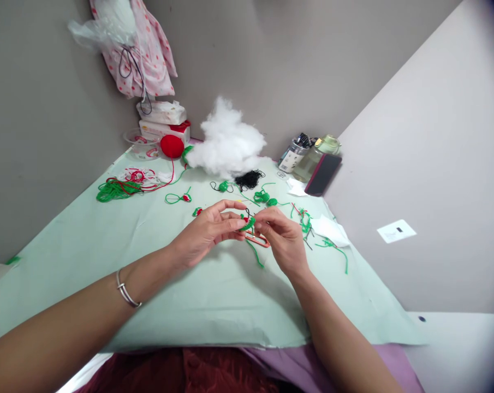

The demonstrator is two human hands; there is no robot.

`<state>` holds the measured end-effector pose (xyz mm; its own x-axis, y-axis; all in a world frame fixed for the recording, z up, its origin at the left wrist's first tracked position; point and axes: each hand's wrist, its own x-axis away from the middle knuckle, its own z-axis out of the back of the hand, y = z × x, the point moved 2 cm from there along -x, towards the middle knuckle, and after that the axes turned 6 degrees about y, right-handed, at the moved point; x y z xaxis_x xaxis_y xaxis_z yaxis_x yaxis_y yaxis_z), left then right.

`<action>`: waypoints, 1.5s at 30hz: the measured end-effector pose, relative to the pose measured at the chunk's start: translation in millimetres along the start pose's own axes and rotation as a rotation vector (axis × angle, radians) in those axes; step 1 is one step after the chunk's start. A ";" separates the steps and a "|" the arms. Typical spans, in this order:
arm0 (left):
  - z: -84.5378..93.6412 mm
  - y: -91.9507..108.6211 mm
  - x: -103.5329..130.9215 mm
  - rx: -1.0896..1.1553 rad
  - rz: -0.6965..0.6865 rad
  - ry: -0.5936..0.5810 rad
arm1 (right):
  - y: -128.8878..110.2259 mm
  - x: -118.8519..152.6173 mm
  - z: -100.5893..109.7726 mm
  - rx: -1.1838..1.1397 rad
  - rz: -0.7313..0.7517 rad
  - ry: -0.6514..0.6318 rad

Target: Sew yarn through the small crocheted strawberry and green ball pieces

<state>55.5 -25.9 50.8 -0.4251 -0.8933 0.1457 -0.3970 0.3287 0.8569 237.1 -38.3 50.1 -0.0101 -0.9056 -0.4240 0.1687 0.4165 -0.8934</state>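
Between the thumb and fingers of my left hand [209, 226] is a small crocheted piece [248, 222], green along its curved edge with red inside. A loop of black yarn [248, 212] stands up from its top edge. My right hand [285, 237] is closed in a pinch at the right side of the piece, where the black strand runs to its fingertips. Whether a needle or hook is in that pinch is hidden. Just under the hands lie orange-handled scissors [258, 239], partly covered. A green yarn tail [255, 254] hangs below the piece.
White stuffing [228, 139] is heaped at the back, beside black yarn [250, 179]. Red yarn [172, 146] and green skeins [118, 189] lie left. Small green pieces [261, 196] and yarn scraps [306, 221] sit right, near a phone [323, 174], a bottle [308, 164] and a pen cup [292, 155].
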 end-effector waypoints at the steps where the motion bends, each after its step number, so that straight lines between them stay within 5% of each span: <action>1: 0.1 0.0 0.0 0.003 0.000 -0.001 | 0.3 0.1 -0.1 -0.004 0.001 0.001; 10: -2.0 -11.8 -1.1 0.004 -0.055 -0.016 | -3.7 5.2 -7.8 0.002 -0.011 0.024; 17: -0.7 -8.8 -0.6 0.050 -0.072 0.087 | -5.2 10.2 -9.0 -0.018 -0.059 -0.013; 21: -1.1 -9.8 -1.7 0.010 -0.079 0.122 | -7.5 14.8 -10.1 0.097 0.067 -0.012; 29: -0.8 -14.1 -3.6 -0.156 -0.139 0.167 | -10.5 17.7 -11.4 0.694 0.557 0.009; 35: -4.7 -7.2 1.0 -0.246 -0.213 0.190 | -14.8 22.2 -7.3 0.729 0.824 0.043; 42: -6.5 -9.2 4.2 -0.267 -0.264 0.194 | -3.9 21.4 -3.8 0.647 0.592 0.017; 45: -0.4 -12.9 -0.5 -0.300 -0.279 0.224 | -9.7 26.3 -5.5 0.674 0.676 0.012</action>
<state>61.1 -29.8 39.9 -0.1361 -0.9901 -0.0353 -0.2044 -0.0068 0.9789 229.8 -65.7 46.7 0.2881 -0.4879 -0.8240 0.6749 0.7139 -0.1867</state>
